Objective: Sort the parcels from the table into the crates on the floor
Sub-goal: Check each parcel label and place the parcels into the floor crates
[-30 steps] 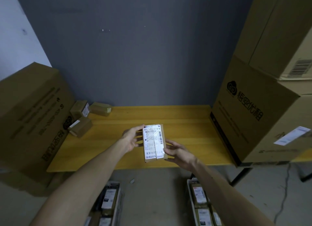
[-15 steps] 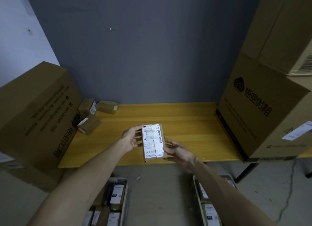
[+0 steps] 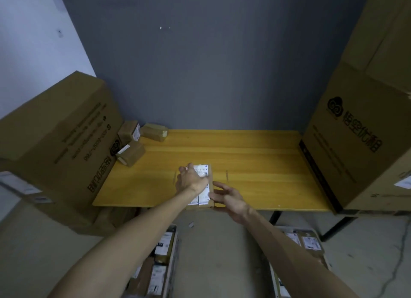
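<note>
Lighting dim overall; src not in view. Yellow wooden table top (image 3: 244, 164) is brightest area. Dark grey back wall (image 3: 211, 75) flat and murky. White label (image 3: 203, 169) on small brown cardboard parcel (image 3: 211, 177) washed out, print illegible. Left hand (image 3: 191, 179) soft w/ motion blur. Wide-angle distortion: large brown cardboard cartons (image 3: 355, 164) lean inward at R edge. Pale-rimmed floor crate (image 3: 174, 253) soft, noisy.

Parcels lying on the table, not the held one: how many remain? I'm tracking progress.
3, far left on the table: rear parcel against the carton, wall-side parcel beside it, front parcel nearer. Carton may hide others.
</note>
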